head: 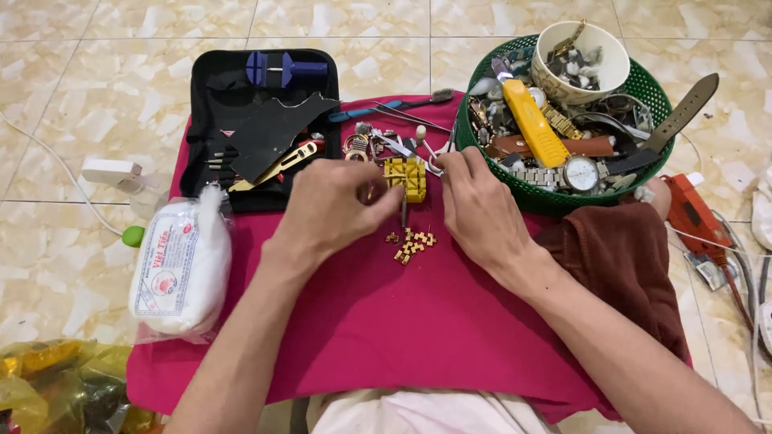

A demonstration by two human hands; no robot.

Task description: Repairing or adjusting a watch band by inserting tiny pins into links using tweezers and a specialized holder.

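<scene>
**Two hands at a small yellow block**

Sitting on the pink cloth (386,321), the yellow block (406,178) lies between both hands. The left hand (334,205) pinches something tiny beside it. The right hand (474,201) touches its other side, fingers curled. Gold links (410,243) lie just below. The green basket (563,201) holds watches, straps and a white cup (619,56).

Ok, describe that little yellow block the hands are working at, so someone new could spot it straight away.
Start at the magenta cloth spread over the tiled floor, then go to its far edge, between the black tool case and the green basket. There the left hand and right hand meet at the yellow slotted block, the only bright yellow blocky piece, just beyond the loose gold links.
</scene>
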